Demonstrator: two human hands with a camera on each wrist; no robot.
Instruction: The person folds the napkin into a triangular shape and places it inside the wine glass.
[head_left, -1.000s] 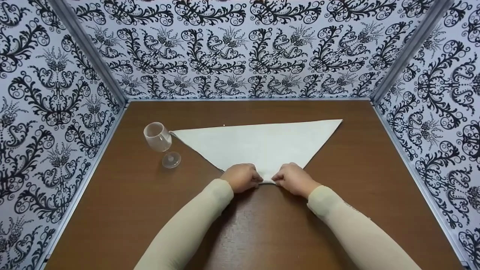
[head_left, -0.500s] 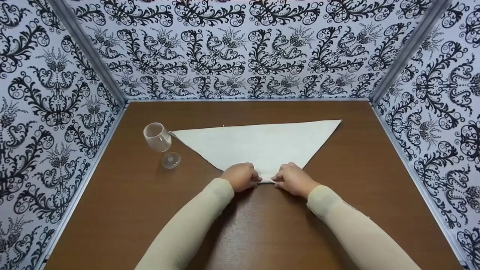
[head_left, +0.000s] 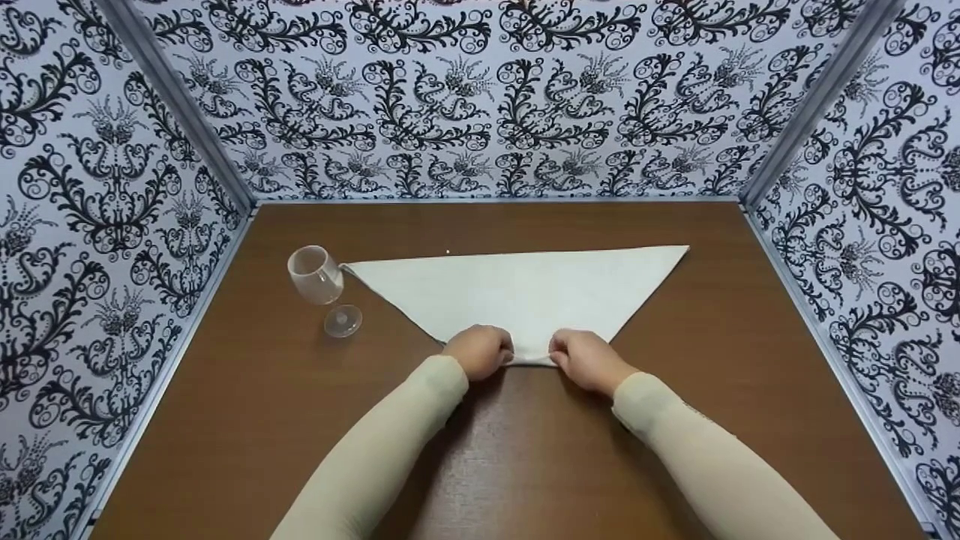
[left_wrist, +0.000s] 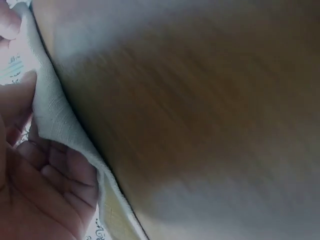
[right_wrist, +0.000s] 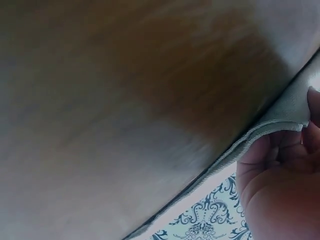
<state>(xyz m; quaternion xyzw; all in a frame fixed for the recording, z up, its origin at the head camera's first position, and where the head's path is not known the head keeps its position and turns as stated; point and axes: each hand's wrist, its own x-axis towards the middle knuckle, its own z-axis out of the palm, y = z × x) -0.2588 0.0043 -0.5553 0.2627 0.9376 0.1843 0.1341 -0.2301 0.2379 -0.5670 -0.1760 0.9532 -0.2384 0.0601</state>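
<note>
An off-white cloth napkin [head_left: 517, 292] lies on the brown table, its long edge at the back and a narrow fold along its near edge. At the left end of that fold my left hand [head_left: 480, 352] pinches the cloth between thumb and curled fingers. My right hand [head_left: 590, 360] pinches the right end the same way, a short gap from the left. In the left wrist view the napkin's edge [left_wrist: 60, 112] runs between the thumb and fingers. The right wrist view shows the layered napkin edge [right_wrist: 270, 122] over the curled fingers.
A clear stemmed glass [head_left: 316, 276] stands upright at the left, close to the napkin's left corner. Patterned black-and-white walls [head_left: 465, 97] enclose the brown table [head_left: 495, 465] at the back and sides. A tiny white speck lies behind the napkin.
My hands have drawn slightly apart along the near edge, showing more of the fold between them. The napkin's right corner has shifted a little toward me. The glass has stayed put.
</note>
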